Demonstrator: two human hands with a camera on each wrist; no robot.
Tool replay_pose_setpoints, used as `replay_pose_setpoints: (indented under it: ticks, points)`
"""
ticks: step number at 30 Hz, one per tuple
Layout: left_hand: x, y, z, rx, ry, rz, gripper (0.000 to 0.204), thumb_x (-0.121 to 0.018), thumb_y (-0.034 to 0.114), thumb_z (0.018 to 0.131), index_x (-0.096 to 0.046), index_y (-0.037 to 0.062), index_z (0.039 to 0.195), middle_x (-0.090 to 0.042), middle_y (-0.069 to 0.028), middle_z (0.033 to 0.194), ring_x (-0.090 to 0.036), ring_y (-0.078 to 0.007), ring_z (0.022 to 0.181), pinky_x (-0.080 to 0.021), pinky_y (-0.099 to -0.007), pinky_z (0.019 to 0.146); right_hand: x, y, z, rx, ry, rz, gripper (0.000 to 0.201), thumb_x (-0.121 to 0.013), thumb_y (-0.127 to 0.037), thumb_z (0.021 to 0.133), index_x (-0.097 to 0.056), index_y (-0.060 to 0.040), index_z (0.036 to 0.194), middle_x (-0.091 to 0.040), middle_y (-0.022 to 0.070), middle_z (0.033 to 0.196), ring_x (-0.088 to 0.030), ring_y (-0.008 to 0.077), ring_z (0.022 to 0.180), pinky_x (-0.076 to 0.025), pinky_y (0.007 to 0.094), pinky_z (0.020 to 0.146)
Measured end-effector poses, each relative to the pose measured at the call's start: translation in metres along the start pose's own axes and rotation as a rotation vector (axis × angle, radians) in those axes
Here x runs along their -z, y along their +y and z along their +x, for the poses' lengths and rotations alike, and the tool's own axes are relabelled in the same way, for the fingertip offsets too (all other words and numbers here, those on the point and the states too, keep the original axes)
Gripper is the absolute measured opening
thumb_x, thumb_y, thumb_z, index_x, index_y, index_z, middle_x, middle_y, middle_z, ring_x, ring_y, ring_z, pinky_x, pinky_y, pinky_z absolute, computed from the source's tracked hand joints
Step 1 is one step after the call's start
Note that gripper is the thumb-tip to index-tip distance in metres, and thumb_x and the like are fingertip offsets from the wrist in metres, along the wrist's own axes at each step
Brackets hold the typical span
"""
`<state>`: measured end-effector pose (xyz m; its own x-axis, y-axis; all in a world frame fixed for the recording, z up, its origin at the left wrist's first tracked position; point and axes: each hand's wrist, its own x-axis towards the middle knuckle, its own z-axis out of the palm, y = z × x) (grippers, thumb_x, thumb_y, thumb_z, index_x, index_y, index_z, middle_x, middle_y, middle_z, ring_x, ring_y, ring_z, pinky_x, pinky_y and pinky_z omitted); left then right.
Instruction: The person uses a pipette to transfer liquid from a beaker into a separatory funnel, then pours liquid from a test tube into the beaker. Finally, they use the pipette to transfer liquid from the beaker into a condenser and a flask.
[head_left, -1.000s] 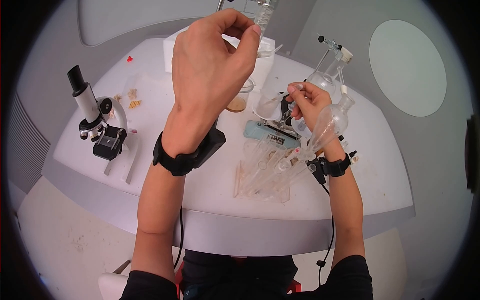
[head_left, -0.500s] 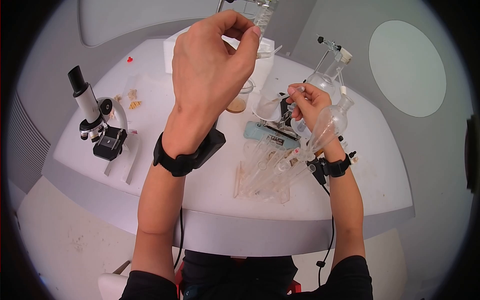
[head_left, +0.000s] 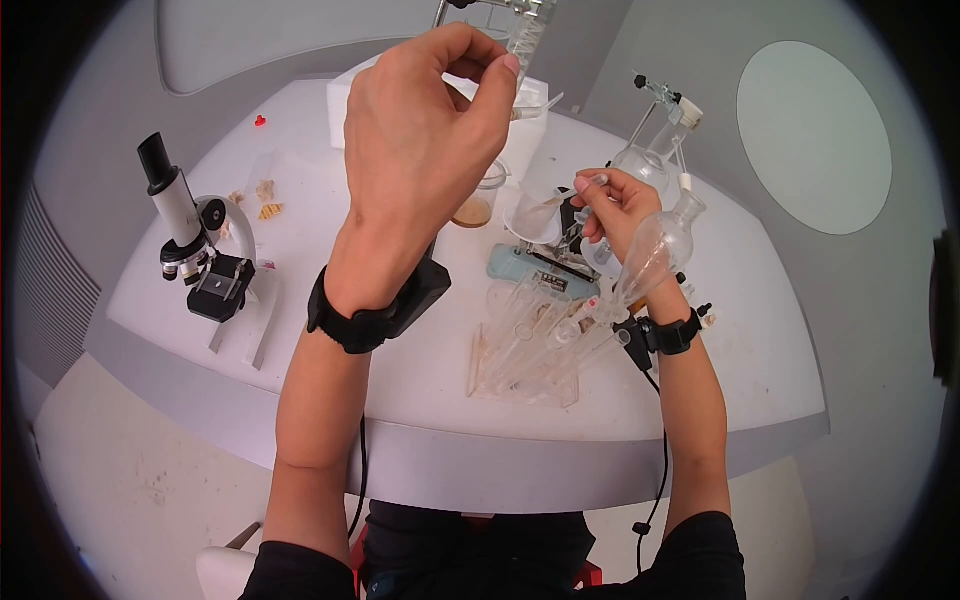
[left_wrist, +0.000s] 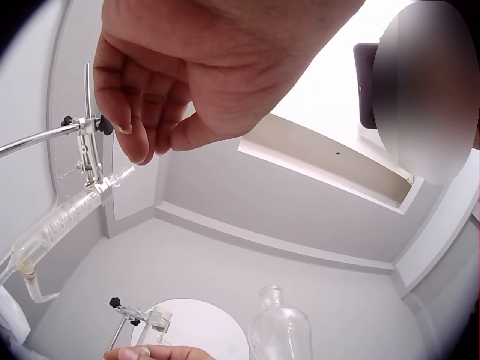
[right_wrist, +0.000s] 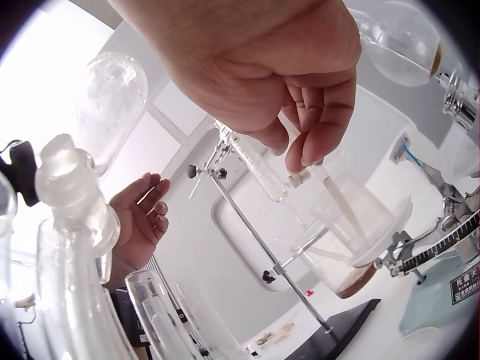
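One microscope (head_left: pixel 190 245); one balance (head_left: pixel 535 265); two hands (head_left: pixel 425 130).

A clear glass spiral condenser (left_wrist: pixel 56 225) hangs tilted from a metal clamp on a stand, its thin side nozzle (left_wrist: pixel 122 175) just below the raised left hand (head_left: pixel 425 150), whose curled fingertips pinch close to it. Lower down, the right hand (head_left: pixel 622 205) pinches a slim glass rod (right_wrist: pixel 341 196) that slants into a small clear beaker (right_wrist: pixel 352 217) resting on a balance pan.

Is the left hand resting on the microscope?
No, the left hand is raised by the clamped condenser, apart from the microscope.
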<state>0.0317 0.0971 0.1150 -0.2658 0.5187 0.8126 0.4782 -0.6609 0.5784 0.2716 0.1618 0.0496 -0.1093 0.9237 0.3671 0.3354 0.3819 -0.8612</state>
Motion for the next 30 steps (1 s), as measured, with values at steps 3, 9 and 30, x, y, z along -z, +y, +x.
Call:
replay_pose_setpoints:
  ticks: [3,9,30]
  points:
    - [0.000,0.000,0.000,0.001,-0.001,0.000,0.022,-0.066,0.023,0.086,-0.073,0.0023,0.087,-0.073,-0.0077,0.080,-0.062,-0.0176,0.053,-0.048,-0.0326,0.057,0.000,0.000,0.000,-0.012,-0.009,0.020,0.028,-0.068,-0.025,0.097,-0.070,-0.0006,0.111,-0.070,0.0045,0.081,-0.057,0.0045,0.052,-0.047,0.0193,0.047]
    - [0.001,0.001,0.000,0.006,0.002,-0.002,0.022,-0.066,0.023,0.086,-0.073,0.0022,0.087,-0.074,-0.0078,0.081,-0.062,-0.0176,0.054,-0.048,-0.0323,0.057,0.001,0.001,-0.001,-0.039,-0.020,0.028,0.031,-0.070,-0.027,0.095,-0.068,0.0004,0.110,-0.069,0.0048,0.084,-0.057,0.0051,0.054,-0.047,0.0193,0.049]
    - [0.014,0.015,0.001,0.061,0.011,-0.054,0.021,-0.067,0.022,0.087,-0.072,0.0009,0.088,-0.070,-0.0079,0.071,-0.057,-0.0142,0.053,-0.044,-0.0303,0.055,0.084,-0.073,0.017,0.182,0.200,0.322,0.028,-0.062,-0.025,0.100,-0.066,-0.0007,0.114,-0.071,0.0066,0.094,-0.057,0.0054,0.063,-0.048,0.0211,0.060]
